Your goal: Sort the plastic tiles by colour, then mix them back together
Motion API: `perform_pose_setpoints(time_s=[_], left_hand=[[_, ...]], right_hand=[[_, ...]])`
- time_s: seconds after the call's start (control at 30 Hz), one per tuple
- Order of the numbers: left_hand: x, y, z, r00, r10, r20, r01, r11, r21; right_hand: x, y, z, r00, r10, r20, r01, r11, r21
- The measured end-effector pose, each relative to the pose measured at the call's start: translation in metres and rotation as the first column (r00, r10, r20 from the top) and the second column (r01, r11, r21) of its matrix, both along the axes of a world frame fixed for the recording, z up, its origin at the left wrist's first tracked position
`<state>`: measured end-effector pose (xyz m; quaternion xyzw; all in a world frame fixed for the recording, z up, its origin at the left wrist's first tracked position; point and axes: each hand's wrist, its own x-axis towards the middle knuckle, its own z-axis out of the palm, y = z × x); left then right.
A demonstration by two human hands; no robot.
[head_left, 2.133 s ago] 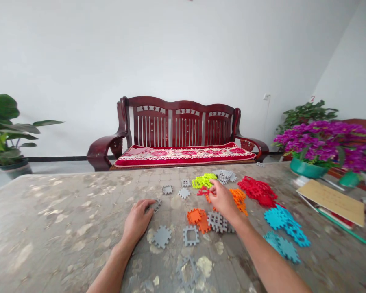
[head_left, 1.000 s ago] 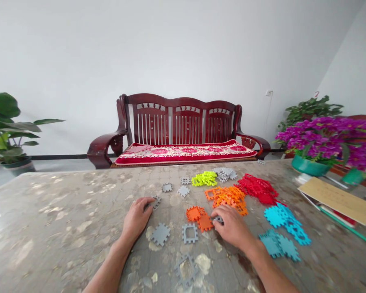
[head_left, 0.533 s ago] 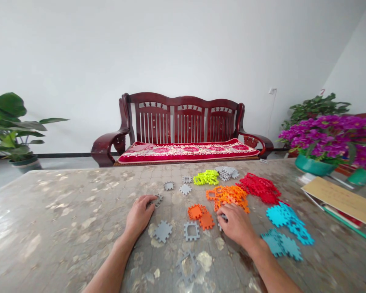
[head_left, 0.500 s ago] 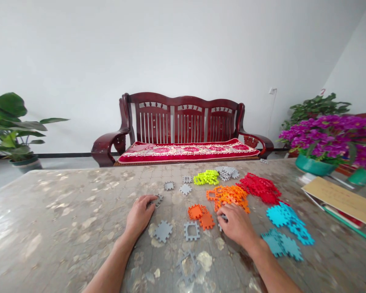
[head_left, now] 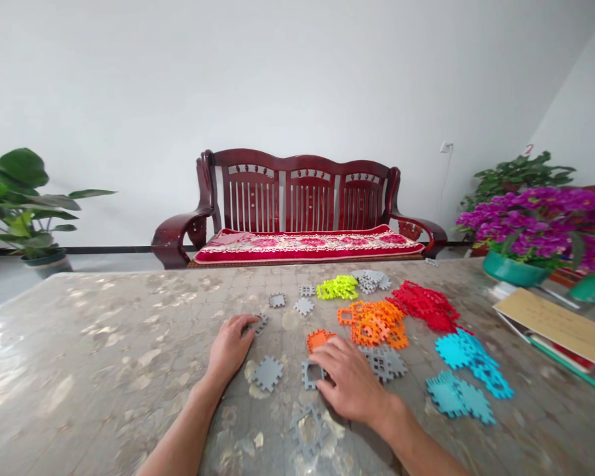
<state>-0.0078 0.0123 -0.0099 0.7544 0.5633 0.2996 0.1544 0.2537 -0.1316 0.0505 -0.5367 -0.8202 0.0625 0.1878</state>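
Observation:
My left hand rests on the table, its fingertips at a grey toothed puzzle tile and partly covering it. My right hand is over a grey square-holed tile, thumb and fingers apart around the tile's right side; whether it touches is unclear. Behind these fingers lies an orange-red tile, partly hidden. Several grey tiles lie just right of the hand. Between my hands is a solid grey tile. Nearer me lies another grey tile with an opening.
Toothed tiles lie in orange, red, lime, grey, blue and teal piles. An envelope and purple flowers are at the right. A wooden bench stands beyond the table.
My right hand has moved left from beside the orange pile to the square-holed grey tile, uncovering grey tiles behind it. My left hand stays at its tile. The view shifts slightly.

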Motion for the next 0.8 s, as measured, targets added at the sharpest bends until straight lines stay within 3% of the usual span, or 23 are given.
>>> perform_pose_setpoints(time_s=[0.4,0.8], left_hand=[[0.002,-0.002,0.003,1.000,0.008,0.007,-0.008,1.000,0.008],[0.001,-0.001,0.002,1.000,0.001,0.006,-0.001,1.000,0.008]], right_hand=[[-0.009,-0.003,-0.002,0.998,0.045,0.044,-0.043,0.998,-0.043],[-0.012,-0.005,-0.006,0.992,-0.086,0.087,0.089,0.996,-0.024]])
